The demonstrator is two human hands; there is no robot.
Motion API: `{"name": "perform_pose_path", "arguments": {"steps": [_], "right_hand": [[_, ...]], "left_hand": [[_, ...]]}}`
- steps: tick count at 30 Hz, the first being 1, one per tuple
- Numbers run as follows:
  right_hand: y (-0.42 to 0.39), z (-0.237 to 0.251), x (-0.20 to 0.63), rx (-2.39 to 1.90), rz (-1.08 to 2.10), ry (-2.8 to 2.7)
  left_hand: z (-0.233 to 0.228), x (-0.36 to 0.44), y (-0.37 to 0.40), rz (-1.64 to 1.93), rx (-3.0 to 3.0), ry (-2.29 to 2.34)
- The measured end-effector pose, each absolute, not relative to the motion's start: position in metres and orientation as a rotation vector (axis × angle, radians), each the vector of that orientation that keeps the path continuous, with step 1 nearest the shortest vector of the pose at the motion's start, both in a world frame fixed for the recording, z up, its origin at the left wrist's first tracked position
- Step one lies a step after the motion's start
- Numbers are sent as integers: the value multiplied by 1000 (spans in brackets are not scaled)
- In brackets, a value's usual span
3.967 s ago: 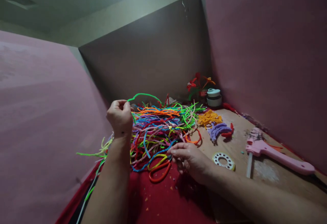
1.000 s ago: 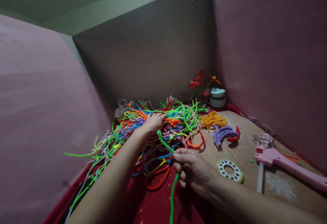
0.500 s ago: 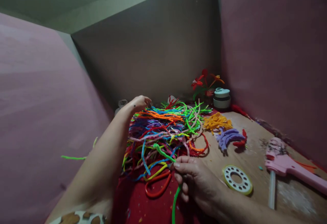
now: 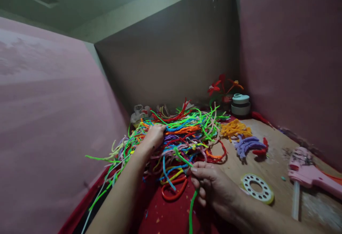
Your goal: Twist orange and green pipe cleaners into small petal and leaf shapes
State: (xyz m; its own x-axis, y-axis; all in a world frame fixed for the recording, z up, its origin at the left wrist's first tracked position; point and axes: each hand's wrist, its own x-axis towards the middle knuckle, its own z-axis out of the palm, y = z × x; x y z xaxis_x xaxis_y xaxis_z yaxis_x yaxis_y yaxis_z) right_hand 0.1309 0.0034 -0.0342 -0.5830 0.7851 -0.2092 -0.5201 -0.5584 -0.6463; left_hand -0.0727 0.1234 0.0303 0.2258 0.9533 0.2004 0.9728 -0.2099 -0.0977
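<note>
A wide heap of fuzzy pipe cleaners [image 4: 184, 129] in many colours lies ahead of me. My left hand [image 4: 156, 136] rests on the upper left part of this heap, its back towards me. Its fingers point down into the blue and orange strands and are mostly hidden. Nearer to me, my right hand [image 4: 208, 178] pinches a bright green pipe cleaner [image 4: 191, 209] between thumb and fingers. One end of it sticks up to the left, the other hangs down below the hand. Beside those fingertips lies a smooth red loop [image 4: 172, 199], perhaps a tool handle.
To the right are yellow-orange pieces [image 4: 235, 128], purple pieces [image 4: 248, 145], a tape roll [image 4: 269, 195] and a pink glue gun [image 4: 307, 175] with a clear stick. Red flowers [image 4: 214, 88] and a lidded container [image 4: 240, 110] stand by the back wall.
My left hand has come down from the heap's far edge onto the strands, nearer to me. The view has shifted slightly left. My right hand still pinches the green pipe cleaner.
</note>
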Motion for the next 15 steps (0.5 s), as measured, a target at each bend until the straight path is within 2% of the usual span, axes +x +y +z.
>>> {"name": "perform_pose_path", "arguments": {"steps": [6,15], "right_hand": [[2,-29,131,-704,2153,-688],[2,-31,131,-720,2144,-696]], "left_hand": [[40,-75,131,-247,-2207,-2005],[59,-91,203,-448,-1935,-2602]]}}
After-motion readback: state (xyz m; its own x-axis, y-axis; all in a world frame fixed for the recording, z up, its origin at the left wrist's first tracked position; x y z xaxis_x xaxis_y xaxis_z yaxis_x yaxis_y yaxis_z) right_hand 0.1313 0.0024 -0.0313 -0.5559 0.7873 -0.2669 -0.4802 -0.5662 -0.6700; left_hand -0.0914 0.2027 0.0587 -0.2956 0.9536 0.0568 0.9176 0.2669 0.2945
